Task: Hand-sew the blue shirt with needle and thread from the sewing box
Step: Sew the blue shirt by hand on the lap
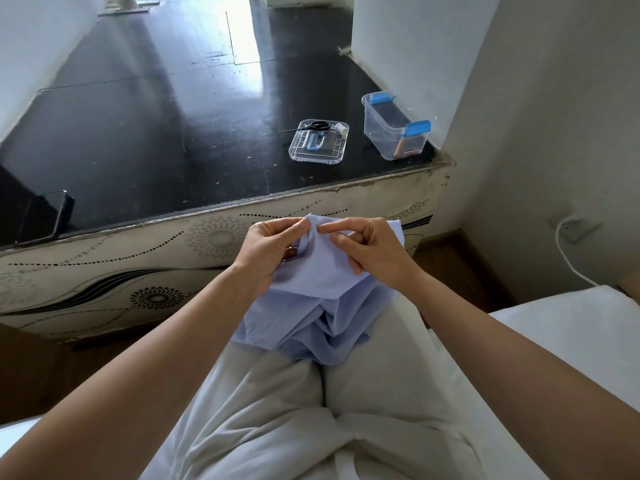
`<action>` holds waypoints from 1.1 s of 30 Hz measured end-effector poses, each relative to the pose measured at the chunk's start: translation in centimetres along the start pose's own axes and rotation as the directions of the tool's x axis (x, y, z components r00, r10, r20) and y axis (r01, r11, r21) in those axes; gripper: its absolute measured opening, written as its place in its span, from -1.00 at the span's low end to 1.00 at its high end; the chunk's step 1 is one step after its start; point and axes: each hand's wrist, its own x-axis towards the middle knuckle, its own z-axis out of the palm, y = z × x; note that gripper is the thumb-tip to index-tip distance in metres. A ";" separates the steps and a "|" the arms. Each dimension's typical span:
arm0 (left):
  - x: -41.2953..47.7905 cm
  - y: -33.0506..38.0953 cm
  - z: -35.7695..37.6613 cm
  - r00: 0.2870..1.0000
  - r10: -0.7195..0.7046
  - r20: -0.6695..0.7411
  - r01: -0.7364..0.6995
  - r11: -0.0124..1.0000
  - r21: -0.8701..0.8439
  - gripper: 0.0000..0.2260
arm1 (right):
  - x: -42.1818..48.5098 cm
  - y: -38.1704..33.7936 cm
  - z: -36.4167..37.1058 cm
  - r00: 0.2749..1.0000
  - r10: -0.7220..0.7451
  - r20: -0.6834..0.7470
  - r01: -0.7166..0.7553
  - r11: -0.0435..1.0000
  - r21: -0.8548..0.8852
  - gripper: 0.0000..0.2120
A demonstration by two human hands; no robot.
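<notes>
Bare tabletop point(156, 133) is left open at the left and centre. At the right, 2 obstacles are set with a gap between them: the lid point(318, 152), bearing scissors point(311, 126), and the box point(394, 133), close beside the wall point(433, 46). A phone point(45, 216) is propped at the left edge.

phone point(43, 216): on black table point(156, 133), left edge | white cable point(556, 237): against right wall
</notes>
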 end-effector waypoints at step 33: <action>-0.5 0.8 0.3 0.990 -0.094 0.110 0.099 0.994 -0.049 -0.86 | 0.4 1.2 0.3 1.000 -0.005 -0.027 0.006 0.998 0.056 -0.82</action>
